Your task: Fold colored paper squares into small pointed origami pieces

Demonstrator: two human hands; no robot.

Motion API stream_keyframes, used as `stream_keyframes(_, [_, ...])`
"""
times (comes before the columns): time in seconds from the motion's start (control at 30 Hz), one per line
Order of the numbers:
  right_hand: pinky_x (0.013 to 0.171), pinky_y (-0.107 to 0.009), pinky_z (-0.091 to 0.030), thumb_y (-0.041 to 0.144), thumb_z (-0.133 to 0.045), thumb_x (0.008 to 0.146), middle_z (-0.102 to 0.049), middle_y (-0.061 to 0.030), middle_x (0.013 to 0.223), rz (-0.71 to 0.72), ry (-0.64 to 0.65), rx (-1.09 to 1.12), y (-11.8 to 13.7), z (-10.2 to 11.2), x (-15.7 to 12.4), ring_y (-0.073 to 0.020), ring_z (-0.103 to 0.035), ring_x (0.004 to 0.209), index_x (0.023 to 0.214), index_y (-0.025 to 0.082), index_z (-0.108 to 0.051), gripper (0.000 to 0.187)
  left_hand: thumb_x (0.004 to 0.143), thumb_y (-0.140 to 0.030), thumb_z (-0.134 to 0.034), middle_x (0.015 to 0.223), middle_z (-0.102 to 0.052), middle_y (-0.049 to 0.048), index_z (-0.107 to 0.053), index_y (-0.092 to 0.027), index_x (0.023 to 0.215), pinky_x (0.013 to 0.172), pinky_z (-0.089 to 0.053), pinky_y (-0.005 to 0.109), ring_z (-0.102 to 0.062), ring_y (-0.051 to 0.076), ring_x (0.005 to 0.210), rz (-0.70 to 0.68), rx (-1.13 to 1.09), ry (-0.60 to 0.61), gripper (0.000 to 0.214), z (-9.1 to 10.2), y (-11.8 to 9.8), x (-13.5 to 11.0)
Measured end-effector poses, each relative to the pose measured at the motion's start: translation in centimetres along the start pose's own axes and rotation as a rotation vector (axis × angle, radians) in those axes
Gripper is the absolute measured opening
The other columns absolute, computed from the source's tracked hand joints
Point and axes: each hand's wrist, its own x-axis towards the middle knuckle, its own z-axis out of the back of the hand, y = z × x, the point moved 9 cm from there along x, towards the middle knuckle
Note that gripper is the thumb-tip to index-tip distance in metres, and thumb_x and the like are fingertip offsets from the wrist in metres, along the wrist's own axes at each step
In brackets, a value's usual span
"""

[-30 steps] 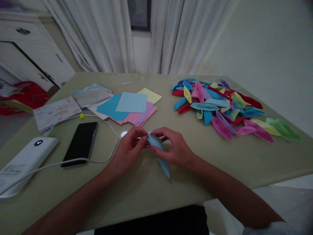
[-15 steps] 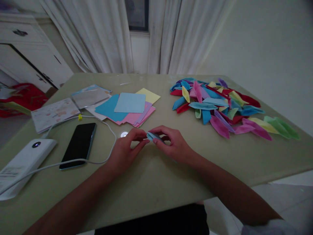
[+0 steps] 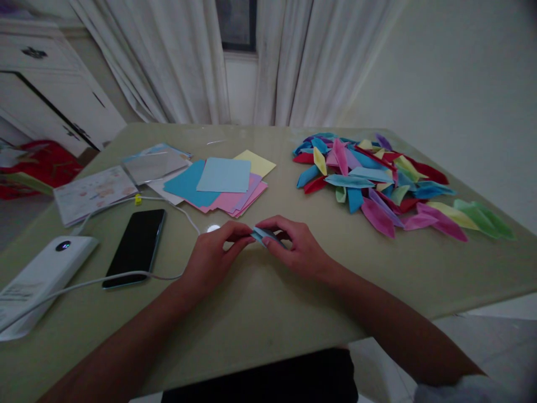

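A small folded light-blue paper piece (image 3: 263,234) is pinched between both hands just above the green table (image 3: 260,313). My left hand (image 3: 211,258) grips its left end with fingers closed. My right hand (image 3: 298,249) closes over its right part, so most of the paper is hidden. Behind the hands lies a stack of coloured paper squares (image 3: 224,182) with a light-blue sheet on top. A heap of folded paper pieces (image 3: 377,182) in several colours spreads over the right side of the table.
A black phone (image 3: 135,246) lies left of my hands, with a white cable (image 3: 126,277) running to a white power bank (image 3: 37,280). Printed sheets (image 3: 94,193) lie at the far left. White curtains (image 3: 251,61) and a white cabinet (image 3: 46,78) stand behind the table.
A second ago the blue paper hung long and pointed below my right hand. It is now folded down small and held flat between both hands, lower to the table.
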Motion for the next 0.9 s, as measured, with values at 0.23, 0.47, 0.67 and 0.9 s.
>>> stream_keyframes(0.23, [0.089, -0.036, -0.061, 0.024, -0.068, 0.1, -0.082, -0.0086, 0.118, 0.032, 0.019, -0.047, 0.2, -0.3, -0.1, -0.0224, -0.078, 0.104, 0.126, 0.02, -0.075, 0.027, 0.093, -0.043, -0.079, 0.087, -0.085, 0.0001, -0.079, -0.026, 0.093, 0.08, -0.06, 0.033, -0.081, 0.023, 0.08, 0.04, -0.05, 0.017, 0.017, 0.0, 0.2, 0.2])
stream_keyframes(0.47, [0.09, -0.036, -0.06, 0.023, -0.068, 0.1, -0.082, -0.0087, 0.118, 0.052, 0.009, -0.06, 0.6, -0.1, 0.0, -0.0228, -0.078, 0.104, 0.125, 0.021, -0.076, 0.026, 0.092, -0.039, -0.083, 0.091, -0.085, 0.0008, -0.081, -0.025, 0.096, 0.081, -0.061, 0.031, -0.081, 0.022, 0.083, 0.082, -0.145, 0.03, 0.014, -0.2, 0.4, 0.1])
stream_keyframes(0.67, [0.089, -0.036, -0.061, 0.023, -0.069, 0.099, -0.083, -0.0085, 0.117, 0.092, -0.009, -0.082, 0.8, 0.0, -0.1, -0.023, -0.079, 0.103, 0.124, 0.022, -0.076, 0.026, 0.088, -0.039, -0.088, 0.09, -0.083, 0.0039, -0.078, -0.02, 0.092, 0.077, -0.064, 0.03, -0.079, 0.02, 0.081, 0.177, -0.406, 0.056, 0.022, -1.0, 0.9, 0.0])
stream_keyframes(0.9, [0.089, -0.037, -0.061, 0.022, -0.07, 0.098, -0.083, -0.0083, 0.118, 0.131, -0.013, -0.097, 1.2, 0.0, -0.3, -0.0233, -0.079, 0.103, 0.125, 0.023, -0.076, 0.027, 0.08, -0.037, -0.094, 0.089, -0.081, 0.0034, -0.075, -0.02, 0.094, 0.076, -0.065, 0.03, -0.078, 0.019, 0.081, 0.226, -0.507, -0.001, 0.028, -1.2, 1.2, -0.1])
